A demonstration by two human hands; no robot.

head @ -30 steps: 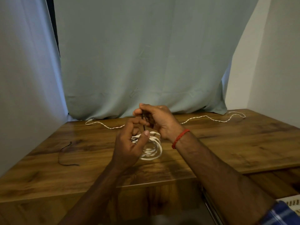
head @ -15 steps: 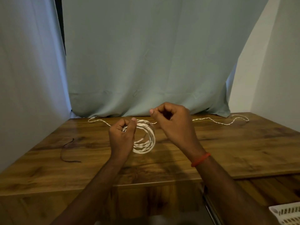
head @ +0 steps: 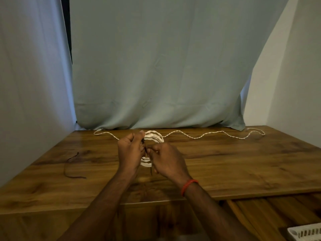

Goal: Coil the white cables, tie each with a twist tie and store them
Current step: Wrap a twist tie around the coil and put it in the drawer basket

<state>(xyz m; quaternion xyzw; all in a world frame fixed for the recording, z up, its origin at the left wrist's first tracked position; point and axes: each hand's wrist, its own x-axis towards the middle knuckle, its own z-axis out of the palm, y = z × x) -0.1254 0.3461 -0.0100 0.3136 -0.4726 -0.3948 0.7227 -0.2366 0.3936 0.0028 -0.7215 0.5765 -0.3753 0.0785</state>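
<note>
White cable coil (head: 154,136) is held upright between both hands, above the desk (head: 243,171). Far left of the fingers lies a spare dark tie (head: 69,165), probably for the next cable. The left hand (head: 130,152) curls its fingers round the loops to keep them bundled. The right hand (head: 166,160) pinches a dark twist tie (head: 145,150) against the coil, apparently to bind it. Beyond the fingers, a loose white cable (head: 208,136) trails right, uncoiled.

Wood desk (head: 243,167) w/ loose white cable (head: 199,137) strung along back edge, L to R; dark twist tie (head: 64,170) lies near left side.
</note>
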